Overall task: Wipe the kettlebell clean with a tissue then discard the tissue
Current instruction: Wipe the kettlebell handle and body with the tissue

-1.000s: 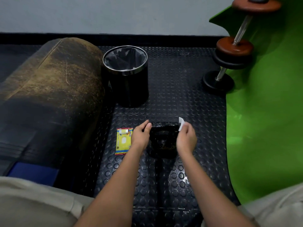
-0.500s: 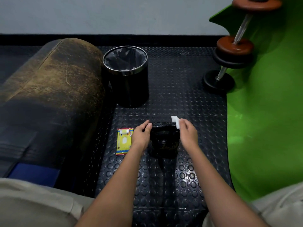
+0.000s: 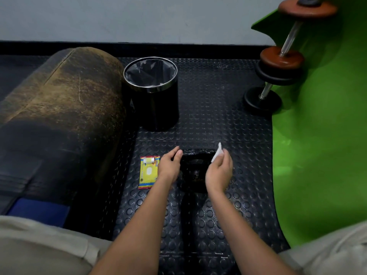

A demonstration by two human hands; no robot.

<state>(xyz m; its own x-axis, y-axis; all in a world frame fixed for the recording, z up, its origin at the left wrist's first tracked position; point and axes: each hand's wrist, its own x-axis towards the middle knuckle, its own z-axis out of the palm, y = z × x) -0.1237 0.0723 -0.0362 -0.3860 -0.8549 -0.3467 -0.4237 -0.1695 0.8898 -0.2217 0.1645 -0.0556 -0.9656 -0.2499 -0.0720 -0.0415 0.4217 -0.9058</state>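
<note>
**Wiping the kettlebell, with the bin waiting behind**

Wiping is the step we judge to be in hand. The kettlebell (image 3: 195, 169), black and shiny, stands on the studded rubber floor mat (image 3: 228, 120) between our two hands. Our left hand (image 3: 169, 166) rests against its left side, thumb and fingers curved around the top edge, and we think it steadies the weight. Our right hand (image 3: 219, 170) is at the right side and pinches a small white tissue (image 3: 217, 154) between thumb and fingers. The tissue stands up at the upper right corner of the kettlebell; we cannot tell if it touches the surface or is just beside it.

The next move, in our judgement, calls for pressing the tissue on the surface and passing it over the top and the sides while the left hand keeps the kettlebell from turning. The discarding is not yet done.

Just beside the left hand lies a yellow tissue packet (image 3: 149, 172), flat on the mat. Behind, well apart from the hands, stands the black trash bin (image 3: 153, 104) with a liner inside. Far to the right a dumbbell (image 3: 278, 62) leans on a green mat (image 3: 321, 145).
</note>
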